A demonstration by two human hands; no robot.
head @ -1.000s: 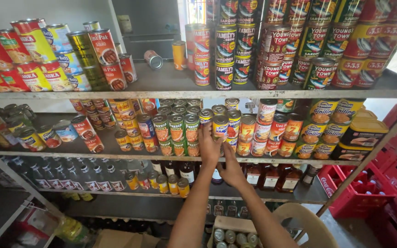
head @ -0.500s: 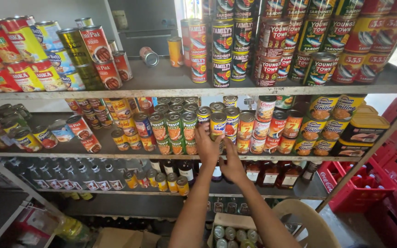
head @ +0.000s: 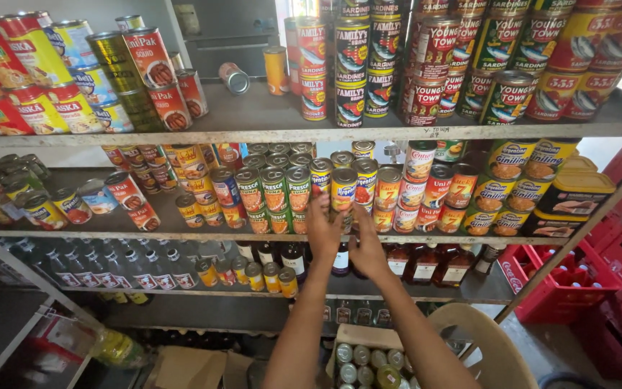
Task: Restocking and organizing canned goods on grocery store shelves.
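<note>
Both hands reach up to the middle wooden shelf (head: 181, 232) of a stocked rack. The left hand (head: 323, 229) and the right hand (head: 366, 248) close around a small stack of round tins in the front row, the top one a yellow-and-blue labelled tin (head: 344, 189); the left fingers (head: 318, 200) wrap its left side and the right fingers come up on its right side and beneath, touching the cans there. The stack stands upright on the shelf's front edge, just right of a row of green-labelled tins (head: 275, 194) and just left of red-and-yellow tins (head: 387, 189). Below, dark glass bottles (head: 293, 257) line the next shelf, and a cardboard box of tins (head: 368, 353) sits by a beige plastic chair (head: 494, 338)
</note>
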